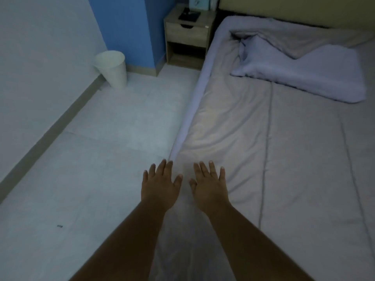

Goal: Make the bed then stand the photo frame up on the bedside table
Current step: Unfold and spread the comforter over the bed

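Observation:
A bed fills the right side, covered by a grey quilt (pixel 300 159) lying mostly flat. Near the head end a pale pillow (pixel 300 69) lies crumpled and skewed on the quilt. My left hand (pixel 161 184) hovers palm down at the bed's left edge, fingers spread, holding nothing. My right hand (pixel 210 183) is beside it over the quilt's edge, also spread and empty. Far back stands the wooden bedside table (pixel 187 35); a dark flat object (pixel 189 16), possibly the photo frame, lies on its top.
A white waste bin (pixel 111 67) stands on the tiled floor by the wall corner. A pale box (pixel 197 3) and a small white container (pixel 213 4) sit at the back of the bedside table. A yellowish headboard (pixel 294 9) runs behind the bed.

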